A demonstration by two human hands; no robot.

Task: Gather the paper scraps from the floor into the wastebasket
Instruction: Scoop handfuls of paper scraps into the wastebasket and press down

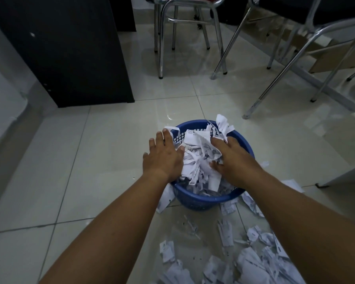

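Paper scraps [254,263] are found in three places, listed here by bulk. The largest quantity lies loose on the tiled floor [90,160], in a heap close to the person and mostly under the right forearm, with stray pieces just beside the base of the wastebasket on both sides. The next quantity fills the blue wastebasket [201,199], a round plastic basket with a lattice wall, standing upright on the floor just beyond the heap. Its contents reach the rim, and one crumpled piece [222,121] projects above the far rim. The smallest quantity is the bundle [197,160] of strips held over the basket mouth between both hands. The left grip [164,156] is flat, fingers straight and spread, with the palm against the left side of the bundle. The right grip [234,160] presses the opposite side with fingers extended and the thumb on the paper. Neither grip is curled round the bundle. The step in hand appears to be depositing this bundle. For best results, lower it below the rim before parting the palms, because strips hanging from its underside are likely to spill over the near edge. Then press down centrally to compact the contents. The basket looks nearly full, the floor heap is large, and off-centre pressure may tip a light basket.
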